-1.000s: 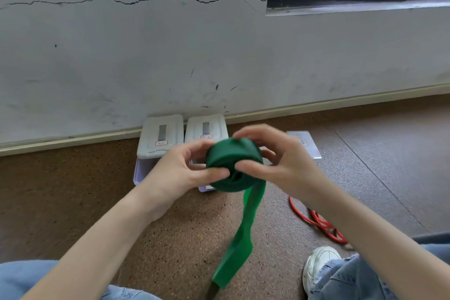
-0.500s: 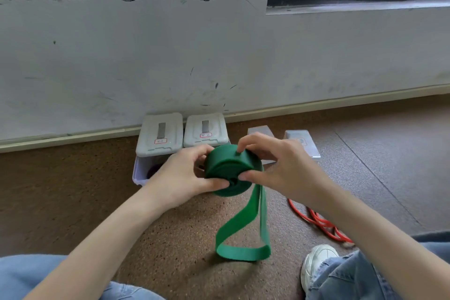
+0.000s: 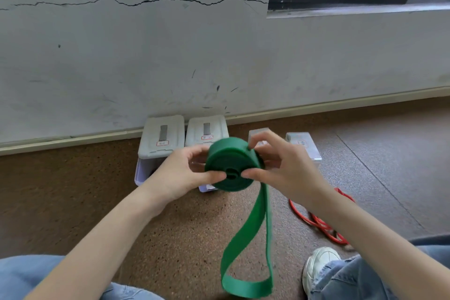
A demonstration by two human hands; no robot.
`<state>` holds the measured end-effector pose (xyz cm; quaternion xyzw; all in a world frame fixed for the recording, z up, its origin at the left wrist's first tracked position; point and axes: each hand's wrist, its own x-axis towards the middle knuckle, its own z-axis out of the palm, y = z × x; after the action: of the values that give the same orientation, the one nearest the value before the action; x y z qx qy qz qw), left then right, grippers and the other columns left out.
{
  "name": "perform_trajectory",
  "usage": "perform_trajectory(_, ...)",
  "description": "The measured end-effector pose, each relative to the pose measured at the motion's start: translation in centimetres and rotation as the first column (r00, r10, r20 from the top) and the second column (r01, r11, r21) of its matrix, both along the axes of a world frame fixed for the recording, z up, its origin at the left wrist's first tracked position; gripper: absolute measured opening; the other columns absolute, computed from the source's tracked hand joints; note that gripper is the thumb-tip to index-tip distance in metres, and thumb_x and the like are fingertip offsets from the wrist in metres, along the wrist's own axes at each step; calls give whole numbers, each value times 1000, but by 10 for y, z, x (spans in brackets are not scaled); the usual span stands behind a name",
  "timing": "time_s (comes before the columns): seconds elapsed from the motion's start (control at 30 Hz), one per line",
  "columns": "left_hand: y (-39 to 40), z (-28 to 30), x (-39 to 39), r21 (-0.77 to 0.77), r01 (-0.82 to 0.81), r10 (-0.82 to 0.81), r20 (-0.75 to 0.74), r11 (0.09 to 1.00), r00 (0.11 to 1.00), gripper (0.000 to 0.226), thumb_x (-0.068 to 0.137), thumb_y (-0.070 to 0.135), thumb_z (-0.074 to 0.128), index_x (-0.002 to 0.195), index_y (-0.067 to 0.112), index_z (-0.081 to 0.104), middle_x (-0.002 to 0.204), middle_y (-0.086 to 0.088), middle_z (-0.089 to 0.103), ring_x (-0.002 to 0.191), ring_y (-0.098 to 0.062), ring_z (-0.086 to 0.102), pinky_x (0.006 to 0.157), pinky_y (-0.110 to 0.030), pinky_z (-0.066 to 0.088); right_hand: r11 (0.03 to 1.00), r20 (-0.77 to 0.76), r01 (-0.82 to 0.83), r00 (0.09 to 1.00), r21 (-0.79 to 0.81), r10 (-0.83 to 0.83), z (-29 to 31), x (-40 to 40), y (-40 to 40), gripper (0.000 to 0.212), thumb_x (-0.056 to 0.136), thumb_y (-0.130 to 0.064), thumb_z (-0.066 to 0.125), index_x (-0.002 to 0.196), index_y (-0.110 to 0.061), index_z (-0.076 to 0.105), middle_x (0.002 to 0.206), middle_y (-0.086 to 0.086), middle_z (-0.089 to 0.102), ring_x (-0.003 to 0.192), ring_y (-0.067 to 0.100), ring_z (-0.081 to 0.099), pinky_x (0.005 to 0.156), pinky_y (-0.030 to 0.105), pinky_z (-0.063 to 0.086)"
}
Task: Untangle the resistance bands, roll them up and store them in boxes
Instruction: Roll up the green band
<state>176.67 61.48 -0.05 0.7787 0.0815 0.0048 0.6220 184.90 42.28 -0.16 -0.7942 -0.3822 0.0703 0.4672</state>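
Mid-roll: both hands, left hand (image 3: 181,173) and right hand (image 3: 283,168), have fingers clamped on the green band (image 3: 231,165) coil at frame center. Next I'd guess wind in the loose loop hanging toward the bottom

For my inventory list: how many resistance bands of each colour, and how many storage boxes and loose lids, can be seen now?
Green resistance band, partly rolled, held in both hands: 1
Red resistance band, a tangled bundle on the floor, possibly more than one: 1
White boxes with lids: 2
Loose lids on the floor: 2
Total: 6
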Motion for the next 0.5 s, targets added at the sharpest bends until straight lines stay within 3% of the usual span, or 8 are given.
perform_trajectory(0.07,0,0,0,221,72,-71,-14,973,997,42,71,20,79,102,40,61,100,15,68,87,2,65,71,-10,51,990,128,-26,991,-138,44,-5,-3,0,39,72,-19,79,98,-31,53,98,0,69,89,14,67,75,32,58)
perform_trajectory(0.13,-1,0,-2,301,118,-116,-26,946,993,40,70,21,80,99,43,62,98,14,69,85,0,66,72,-11,52,989,133,-32,990,-144,51,-10,-5,1,39,69,-22,81,99,-29,56,95,-3,69,88,12,66,77,31,57)
perform_trajectory(0.17,0,-1,-3,248,114,-114,-18,962,993,40,69,19,80,99,40,64,98,12,70,85,-2,67,72,-14,53,994,92,-28,995,-102,38,-10,-6,2,39,68,-22,81,97,-28,55,95,-5,68,89,11,66,78,30,57)
perform_trajectory(0.27,6,5,-5,-135,58,-55,24,989,998,42,63,17,77,103,25,68,103,4,72,90,-13,70,71,-21,56,988,-196,13,980,155,18,-7,-4,3,43,69,-15,79,92,-28,45,99,-1,67,93,11,66,82,29,56)
perform_trajectory(0.37,9,7,0,-485,-18,53,58,874,997,41,62,9,71,103,13,67,103,-6,72,91,-21,70,66,-26,57,943,-322,27,943,330,86,-6,-8,6,42,72,-10,75,96,-25,43,94,8,65,86,18,67,77,33,57)
perform_trajectory(0.5,4,3,3,-602,-63,72,-9,796,997,46,67,9,68,112,8,60,107,-11,70,95,-27,69,68,-31,58,921,-348,67,934,385,77,-1,-10,8,40,71,-15,74,100,-23,47,89,7,69,78,20,69,67,29,56)
